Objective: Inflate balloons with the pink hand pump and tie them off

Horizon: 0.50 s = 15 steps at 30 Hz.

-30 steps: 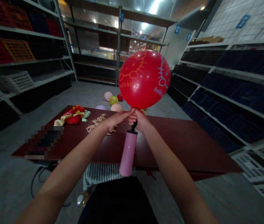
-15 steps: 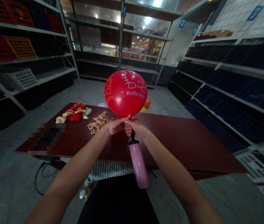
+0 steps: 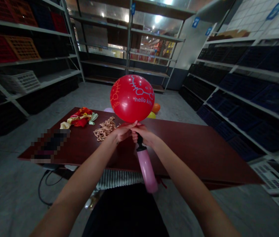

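Note:
An inflated red balloon (image 3: pixel 131 97) with printed lettering stands above both my hands, over the dark red table (image 3: pixel 193 148). My left hand (image 3: pixel 122 131) pinches the balloon's neck from the left. My right hand (image 3: pixel 143 135) grips the black nozzle end of a pink hand pump (image 3: pixel 146 169), whose body hangs down and tilts toward me. The two hands touch each other at the neck, which they hide.
On the table's left lie a heap of flat coloured balloons (image 3: pixel 79 118), a pile of beige bands (image 3: pixel 104 129) and a blurred-out patch. Inflated balloons (image 3: pixel 154 108) lie on the floor behind. Metal shelves with crates line both sides. A cable (image 3: pixel 44 184) trails on the floor.
A second ago the balloon looked larger and higher and the pump hung nearly straight. Now the balloon is lower and turned, the pump's bottom swung right. Little differs from half a second ago.

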Tool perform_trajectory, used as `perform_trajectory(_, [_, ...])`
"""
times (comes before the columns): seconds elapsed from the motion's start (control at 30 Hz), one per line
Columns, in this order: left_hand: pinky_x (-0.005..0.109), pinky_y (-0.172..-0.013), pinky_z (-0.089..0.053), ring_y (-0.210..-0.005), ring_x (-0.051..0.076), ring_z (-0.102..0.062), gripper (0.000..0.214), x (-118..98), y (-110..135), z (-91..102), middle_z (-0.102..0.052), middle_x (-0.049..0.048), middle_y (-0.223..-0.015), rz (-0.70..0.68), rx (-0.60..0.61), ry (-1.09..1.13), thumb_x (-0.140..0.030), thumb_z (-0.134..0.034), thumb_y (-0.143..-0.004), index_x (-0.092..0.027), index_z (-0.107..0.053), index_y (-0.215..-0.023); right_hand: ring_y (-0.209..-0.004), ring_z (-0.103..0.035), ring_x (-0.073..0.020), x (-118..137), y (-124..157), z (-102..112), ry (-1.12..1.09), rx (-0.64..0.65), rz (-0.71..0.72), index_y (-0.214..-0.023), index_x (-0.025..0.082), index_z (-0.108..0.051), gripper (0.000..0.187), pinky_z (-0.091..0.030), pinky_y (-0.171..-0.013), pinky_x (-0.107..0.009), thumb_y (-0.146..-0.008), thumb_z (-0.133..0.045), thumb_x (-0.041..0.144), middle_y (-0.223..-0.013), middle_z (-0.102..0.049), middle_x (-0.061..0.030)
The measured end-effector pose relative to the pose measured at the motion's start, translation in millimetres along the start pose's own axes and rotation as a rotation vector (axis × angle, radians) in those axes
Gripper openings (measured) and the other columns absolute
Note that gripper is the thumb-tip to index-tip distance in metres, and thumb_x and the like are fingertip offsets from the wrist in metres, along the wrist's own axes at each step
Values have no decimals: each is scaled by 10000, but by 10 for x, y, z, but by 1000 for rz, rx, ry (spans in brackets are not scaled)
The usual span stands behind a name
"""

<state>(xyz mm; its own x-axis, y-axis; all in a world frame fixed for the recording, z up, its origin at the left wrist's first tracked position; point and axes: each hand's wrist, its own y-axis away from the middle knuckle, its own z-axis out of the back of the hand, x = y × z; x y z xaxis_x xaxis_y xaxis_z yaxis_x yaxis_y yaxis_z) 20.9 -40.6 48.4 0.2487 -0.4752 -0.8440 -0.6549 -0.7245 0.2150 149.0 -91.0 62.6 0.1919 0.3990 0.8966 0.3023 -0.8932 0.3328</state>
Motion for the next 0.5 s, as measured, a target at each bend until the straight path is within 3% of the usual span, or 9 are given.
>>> perform_trajectory(0.1, [253,-425,-467,-424,123,-529,445,-14,-53,60,-648,33,-596,-71,-39,-5,-492,-781,-841,-96,-726,-1035,-542,-556,-81,2,-2,93,-26,40,75,-807,169,-613,203,-517,-537,-206,-790,-772,295,-618,-605,43])
perform_trajectory(0.23, [215,-484,-480,-619,143,-660,383,14,-107,161,-751,112,-845,-194,-108,18,-453,-779,-854,-98,-705,-977,-679,-683,-135,20,46,179,47,71,84,-917,138,-673,222,-607,-670,-278,-793,-774,292,-806,-726,-48])
perform_trajectory(0.37, [210,-572,-512,-705,148,-695,358,25,-115,178,-751,114,-852,-227,-159,37,-428,-800,-837,-95,-708,-931,-531,-637,-119,44,72,187,213,-12,106,-869,158,-655,127,-544,-511,-227,-861,-710,272,-689,-701,-18])
perform_trajectory(0.5, [214,-637,-535,-722,135,-705,220,-93,-99,231,-741,83,-816,-318,-265,89,-313,-769,-876,-106,-697,-880,-427,-565,-106,56,114,337,442,-38,107,-752,174,-613,206,-435,-397,-197,-872,-712,308,-605,-656,4])
